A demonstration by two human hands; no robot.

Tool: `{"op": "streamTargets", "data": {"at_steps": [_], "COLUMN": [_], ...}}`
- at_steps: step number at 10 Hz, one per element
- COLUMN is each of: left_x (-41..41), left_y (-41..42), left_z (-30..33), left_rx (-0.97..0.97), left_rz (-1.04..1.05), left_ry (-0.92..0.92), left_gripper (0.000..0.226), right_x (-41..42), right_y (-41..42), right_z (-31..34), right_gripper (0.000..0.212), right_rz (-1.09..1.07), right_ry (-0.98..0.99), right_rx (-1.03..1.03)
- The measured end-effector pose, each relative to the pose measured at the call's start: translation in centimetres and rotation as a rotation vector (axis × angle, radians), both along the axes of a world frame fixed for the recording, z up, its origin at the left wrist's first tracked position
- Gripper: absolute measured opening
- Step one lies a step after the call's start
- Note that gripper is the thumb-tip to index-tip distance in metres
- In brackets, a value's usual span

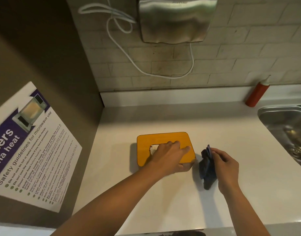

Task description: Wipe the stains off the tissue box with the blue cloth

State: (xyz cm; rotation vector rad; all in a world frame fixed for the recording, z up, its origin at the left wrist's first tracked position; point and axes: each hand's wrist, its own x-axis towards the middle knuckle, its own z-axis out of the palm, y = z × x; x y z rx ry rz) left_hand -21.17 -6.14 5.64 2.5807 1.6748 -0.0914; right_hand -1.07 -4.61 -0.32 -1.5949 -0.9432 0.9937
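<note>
Left hand [170, 155] on tissue box [146, 147], right hand [226, 166] gripping blue cloth [208, 169]

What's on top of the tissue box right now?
The left hand rests on the tissue box lid, partly covering the opening, where white tissue shows. Contents below are hidden.

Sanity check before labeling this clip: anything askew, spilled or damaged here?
Nothing spilled or broken. The tissue box sits flat on the counter, left hand resting on its lid; right hand holds the blue cloth beside it. Only oddity: a white cable hangs loosely looped on the wall.
</note>
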Motion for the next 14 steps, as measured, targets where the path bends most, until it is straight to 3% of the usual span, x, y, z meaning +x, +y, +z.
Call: {"op": "streamTargets", "data": {"at_steps": [3,6,7,9,10,13,14], "left_x": [-0.2,0.0,0.0,-0.1,-0.3,-0.5,-1.0], "left_y": [0.5,0.7,0.6,-0.3,-0.7,-1.0,-0.9], "left_z": [-1.1,-2.0,-1.8,-2.1,-2.3,-2.2,-2.1], "left_rx": [-0.028,-0.023,-0.025,-0.011,-0.006,0.024,0.053], "left_rz": [0.013,0.046,0.090,0.112,0.111,0.100,0.165], "left_ry": [-0.024,-0.060,-0.099,-0.167,-0.189,-0.250,-0.323], "left_gripper": [0.068,0.072,0.071,0.066,0.065,0.054,0.051], "right_x": [1.1,1.8,0.2,-1.3,-1.4,-0.5,-1.5], "right_y": [3.9,6.7,7.5,7.3,7.3,6.4,5.6], "right_z": [1.6,1.9,-0.1,-5.9,-6.3,-5.0,-3.4], "right_gripper": [0.013,0.019,0.023,0.022,0.017,0.026,0.043], "right_rz": [-0.053,-0.036,0.057,0.113,0.097,0.056,-0.054], "right_ry": [-0.062,-0.353,-0.490,-1.031,-1.159,-1.157,-1.113], "right_rx": [0.026,0.072,0.107,0.032,0.043,-0.084,-0.041]}}
